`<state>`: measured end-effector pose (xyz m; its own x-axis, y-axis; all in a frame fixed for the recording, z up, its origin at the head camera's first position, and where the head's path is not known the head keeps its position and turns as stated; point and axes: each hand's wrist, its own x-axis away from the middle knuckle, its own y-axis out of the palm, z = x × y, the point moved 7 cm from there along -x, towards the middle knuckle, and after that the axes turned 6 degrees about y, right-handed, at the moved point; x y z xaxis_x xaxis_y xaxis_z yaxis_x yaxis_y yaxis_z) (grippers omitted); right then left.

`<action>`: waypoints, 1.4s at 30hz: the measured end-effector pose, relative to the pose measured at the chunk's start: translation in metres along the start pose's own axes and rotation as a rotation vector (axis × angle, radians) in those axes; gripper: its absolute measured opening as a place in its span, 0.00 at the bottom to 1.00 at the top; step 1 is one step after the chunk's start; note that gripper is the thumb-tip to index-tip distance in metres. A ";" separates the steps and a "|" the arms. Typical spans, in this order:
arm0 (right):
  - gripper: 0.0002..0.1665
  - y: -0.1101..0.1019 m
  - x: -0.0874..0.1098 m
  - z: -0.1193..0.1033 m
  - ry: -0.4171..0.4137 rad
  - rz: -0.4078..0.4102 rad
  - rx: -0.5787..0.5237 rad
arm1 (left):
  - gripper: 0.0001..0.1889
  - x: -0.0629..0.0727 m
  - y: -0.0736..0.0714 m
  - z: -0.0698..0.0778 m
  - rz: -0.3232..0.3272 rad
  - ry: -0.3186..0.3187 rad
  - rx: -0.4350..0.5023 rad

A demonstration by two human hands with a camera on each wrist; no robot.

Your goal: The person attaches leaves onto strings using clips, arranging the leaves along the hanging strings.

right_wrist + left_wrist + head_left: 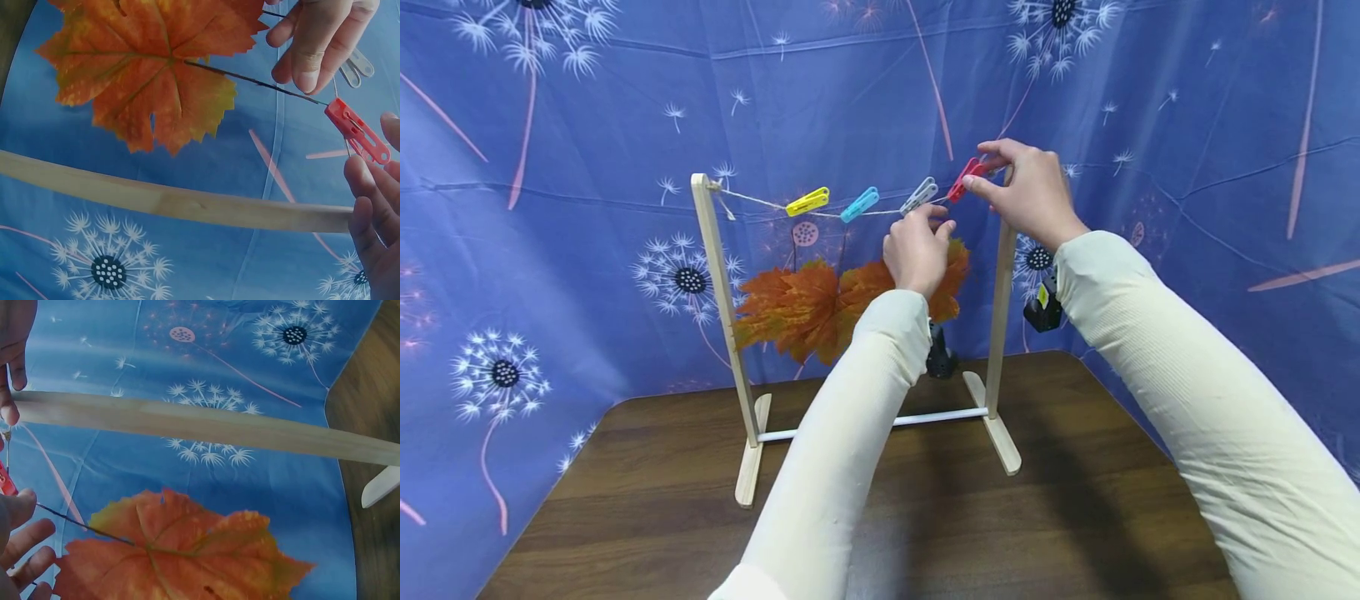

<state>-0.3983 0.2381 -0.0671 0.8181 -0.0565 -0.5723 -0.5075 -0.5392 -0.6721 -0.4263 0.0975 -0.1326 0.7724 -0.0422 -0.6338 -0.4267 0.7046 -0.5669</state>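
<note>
A red clothespin [353, 125] sits on the thin line near the right post, and a leaf stem [262, 83] meets its jaw end. My right hand [1033, 192] has thumb and fingertips around the handle end of that clothespin. Just below the line, my left hand [919, 247] is beside the stem and the clothespin, thumb and fingers apart. From the stem hangs an orange artificial leaf [181, 550]. A grey clothespin [919, 195] is on the line directly above my left hand, which hides part of the leaves.
Farther left along the line are a blue clothespin [859, 204] and a yellow clothespin [807, 202], with orange leaves [793, 312] below. The line spans a wooden frame [1002, 317] with a white crossbar [940, 417]. It stands on a brown table [647, 492] before a blue dandelion-print cloth [587, 275].
</note>
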 end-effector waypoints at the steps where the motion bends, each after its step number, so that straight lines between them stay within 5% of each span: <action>1: 0.33 0.000 0.001 -0.001 -0.007 0.019 0.005 | 0.14 0.001 -0.001 -0.001 -0.005 0.011 0.006; 9: 0.28 -0.001 0.011 -0.007 -0.024 0.133 -0.005 | 0.14 0.010 -0.014 -0.010 -0.023 0.083 0.039; 27: 0.25 0.009 0.041 -0.002 0.013 0.265 -0.063 | 0.14 0.033 -0.045 -0.053 -0.007 0.120 0.077; 42: 0.28 0.047 0.077 0.009 0.030 0.092 -0.058 | 0.15 0.062 -0.070 -0.089 -0.031 0.074 -0.013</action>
<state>-0.3617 0.2154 -0.1468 0.7767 -0.1325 -0.6158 -0.5652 -0.5783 -0.5884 -0.3909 -0.0173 -0.1790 0.7488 -0.1162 -0.6525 -0.4098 0.6926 -0.5936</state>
